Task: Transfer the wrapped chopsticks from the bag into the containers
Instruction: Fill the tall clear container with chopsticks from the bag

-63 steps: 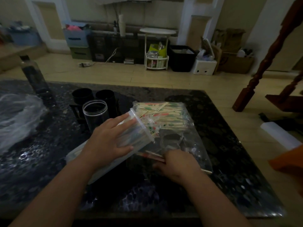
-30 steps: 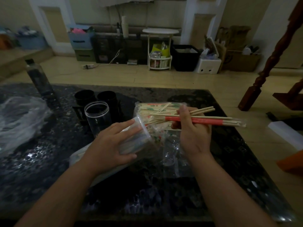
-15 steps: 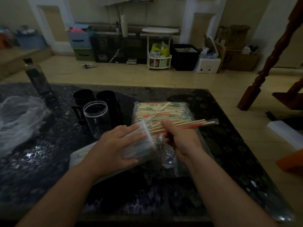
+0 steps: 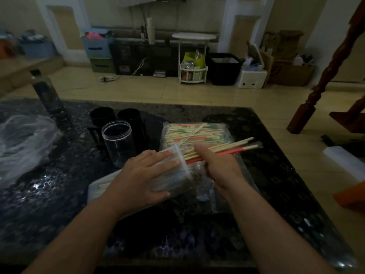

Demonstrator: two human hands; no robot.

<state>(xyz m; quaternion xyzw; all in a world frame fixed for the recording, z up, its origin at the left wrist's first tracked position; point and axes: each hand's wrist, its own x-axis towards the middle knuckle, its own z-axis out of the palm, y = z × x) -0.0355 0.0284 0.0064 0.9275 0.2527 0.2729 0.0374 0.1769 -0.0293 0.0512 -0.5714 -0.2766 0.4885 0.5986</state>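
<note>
- Holding a clear tilted jar [image 4: 178, 173] on its side, my left hand [image 4: 146, 175] has its fingers laid along the wall and its thumb clasped round the near side.
- My right hand [image 4: 219, 167] is closed round one bundle of chopsticks [image 4: 227, 148]. Its near ends are at the jar's mouth and its far ends stick out to the right.
- One wrapper in that bundle has a red band. Any print on it is too blurred for me to read.
- One clear bag [image 4: 197, 133] lies flat on the dark table [image 4: 276, 184] just behind both hands, packed with wrapped chopsticks in red and green bands. I can't read the lettering or count the pairs.
- I count two clear jars: the one I'm holding and an upright jar [image 4: 118, 143], open-topped, to its left.
- Two black cups [image 4: 102, 115] stand side by side behind the upright jar.
- One dark bottle [image 4: 47, 93] stands at the far left edge, with one crumpled plastic sheet [image 4: 23, 143] in front of it.
</note>
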